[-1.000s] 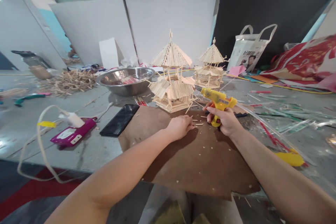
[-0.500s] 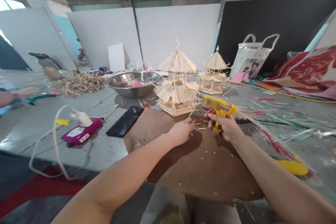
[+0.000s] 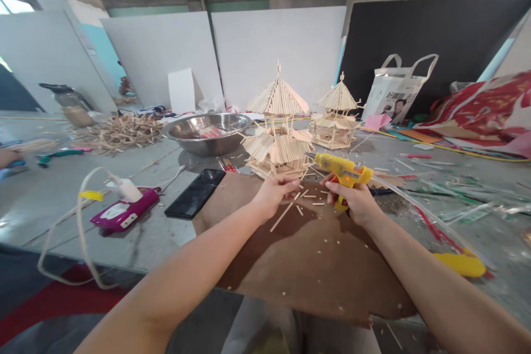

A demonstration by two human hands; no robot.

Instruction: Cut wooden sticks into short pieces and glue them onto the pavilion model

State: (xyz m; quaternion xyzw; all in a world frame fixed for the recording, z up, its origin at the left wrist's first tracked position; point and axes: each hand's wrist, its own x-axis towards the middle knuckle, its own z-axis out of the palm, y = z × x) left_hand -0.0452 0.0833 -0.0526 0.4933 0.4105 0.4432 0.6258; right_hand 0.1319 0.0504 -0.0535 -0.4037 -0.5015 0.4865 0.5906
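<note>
My right hand (image 3: 352, 197) grips a yellow hot glue gun (image 3: 342, 171) by its handle, the nozzle pointing left toward a pavilion model (image 3: 279, 146) built of thin wooden sticks. A clear glue stick (image 3: 398, 193) trails out of the gun's rear. My left hand (image 3: 274, 194) is closed in a pinch in front of the model's base; whatever lies between the fingertips is too small to make out. Beneath it, a longer thin stick (image 3: 284, 214) and several short stick pieces (image 3: 318, 204) lie on a brown board (image 3: 323, 265).
A smaller stick pavilion (image 3: 335, 121) stands behind right. Leftward are a steel basin (image 3: 207, 135), a phone (image 3: 194, 193), a purple power strip (image 3: 124, 215) with a looping cord and a stick pile (image 3: 118, 133). Plastic scraps (image 3: 460, 193) and a yellow-handled tool (image 3: 459, 264) lie right.
My left hand has shifted left and slightly up toward the model's base, uncovering the long stick and short pieces on the board. The glue gun stays in my right hand, nearly unmoved.
</note>
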